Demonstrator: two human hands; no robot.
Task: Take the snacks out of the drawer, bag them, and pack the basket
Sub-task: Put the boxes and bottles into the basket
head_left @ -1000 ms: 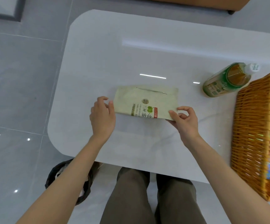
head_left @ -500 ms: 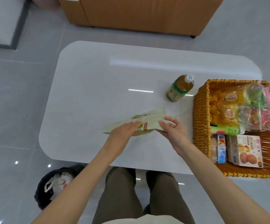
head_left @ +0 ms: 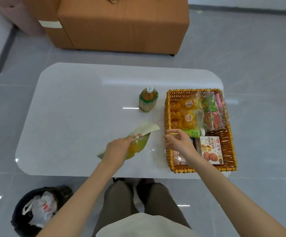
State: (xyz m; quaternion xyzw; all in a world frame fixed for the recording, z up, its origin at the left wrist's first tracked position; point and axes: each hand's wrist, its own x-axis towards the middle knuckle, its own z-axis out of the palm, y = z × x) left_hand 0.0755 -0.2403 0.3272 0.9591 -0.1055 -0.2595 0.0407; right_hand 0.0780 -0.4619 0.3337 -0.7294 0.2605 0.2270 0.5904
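The left hand (head_left: 116,149) is gripping the snack pouch (head_left: 139,140) by its lower end and holding it tilted over the white table (head_left: 79,108), with the pouch's top pointing toward the wicker basket (head_left: 167,117). The right hand (head_left: 179,142) is hovering over the basket's near left rim, loosely curled. A thin yellow-green sliver is showing at its far edge, but I can't tell whether it's pinching that. Inside the basket, bagged snacks (head_left: 190,115) are lying at the far end, with a biscuit box (head_left: 210,149) nearer. A tea bottle (head_left: 148,100) is standing just left of the basket.
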